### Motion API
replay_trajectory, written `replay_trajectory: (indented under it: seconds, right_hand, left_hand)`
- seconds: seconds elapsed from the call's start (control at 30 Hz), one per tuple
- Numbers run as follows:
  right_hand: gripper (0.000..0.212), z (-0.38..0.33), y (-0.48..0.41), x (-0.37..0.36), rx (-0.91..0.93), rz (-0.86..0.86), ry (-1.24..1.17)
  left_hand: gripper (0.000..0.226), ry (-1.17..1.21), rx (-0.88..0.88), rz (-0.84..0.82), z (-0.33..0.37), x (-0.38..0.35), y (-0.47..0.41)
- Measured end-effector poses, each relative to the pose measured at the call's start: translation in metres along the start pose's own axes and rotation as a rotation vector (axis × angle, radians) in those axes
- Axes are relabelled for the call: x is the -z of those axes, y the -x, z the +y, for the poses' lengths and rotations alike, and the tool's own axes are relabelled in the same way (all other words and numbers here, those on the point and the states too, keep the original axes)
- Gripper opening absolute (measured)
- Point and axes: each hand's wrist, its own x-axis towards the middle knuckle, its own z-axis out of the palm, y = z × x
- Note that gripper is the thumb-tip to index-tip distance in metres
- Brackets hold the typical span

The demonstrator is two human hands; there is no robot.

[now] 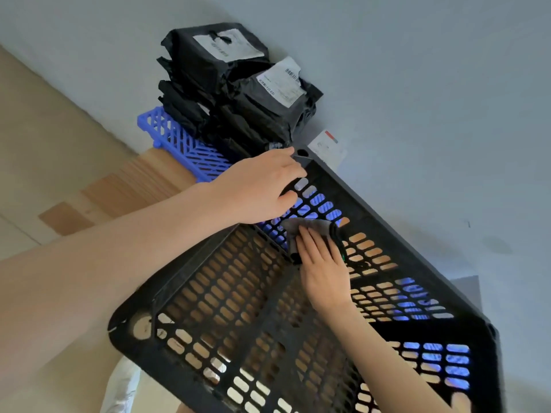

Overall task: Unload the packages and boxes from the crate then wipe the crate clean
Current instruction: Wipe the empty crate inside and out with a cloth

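The left hand (262,186) curls its fingers over the edge of the black crate (378,231), and the right hand (322,263) presses a gray cloth (310,226) with flat fingers.

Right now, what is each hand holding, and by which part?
The left hand grips the black crate by its rim near the far corner. The right hand grips nothing: flat fingers press a grey cloth against the crate's inner wall.
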Motion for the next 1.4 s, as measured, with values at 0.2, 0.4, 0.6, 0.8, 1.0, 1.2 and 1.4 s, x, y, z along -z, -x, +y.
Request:
replay_trajectory:
  seconds: [0.2, 0.4, 0.6, 0.8, 1.0, 1.2, 1.4]
  right_hand:
    - [0.054, 0.044, 0.021, 0.047, -0.149, 0.276, 0.031]
    - [0.061, 0.025, 0.018, 0.009, -0.079, 0.127, 0.052]
    - [0.053, -0.013, 0.002, -0.051, 0.031, -0.071, 0.050]
    - [0.055, -0.017, 0.001, -0.051, 0.045, -0.150, 0.037]
    - [0.057, 0.030, 0.019, 0.012, -0.058, 0.169, -0.002]
    - [0.057, 0.046, 0.029, 0.024, -0.182, 0.301, -0.012]
    - [0.060, 0.013, 0.024, -0.036, 0.003, -0.017, 0.007]
  left_hand:
    - [0.051, -0.074, -0.021, -0.043, 0.003, 0.002, 0.001]
    - [0.055, -0.017, 0.004, 0.004, 0.005, 0.004, 0.001]
    - [0.056, -0.026, 0.018, -0.002, 0.000, -0.002, -0.005]
    - [0.060, -0.009, 0.028, -0.031, -0.002, 0.000, -0.003]
    - [0.061, -0.005, 0.023, -0.022, 0.000, 0.000, -0.002]
    - [0.063, -0.004, 0.010, -0.011, 0.002, 0.000, -0.003]
    - [0.060, -0.033, 0.006, -0.001, 0.000, -0.003, -0.004]
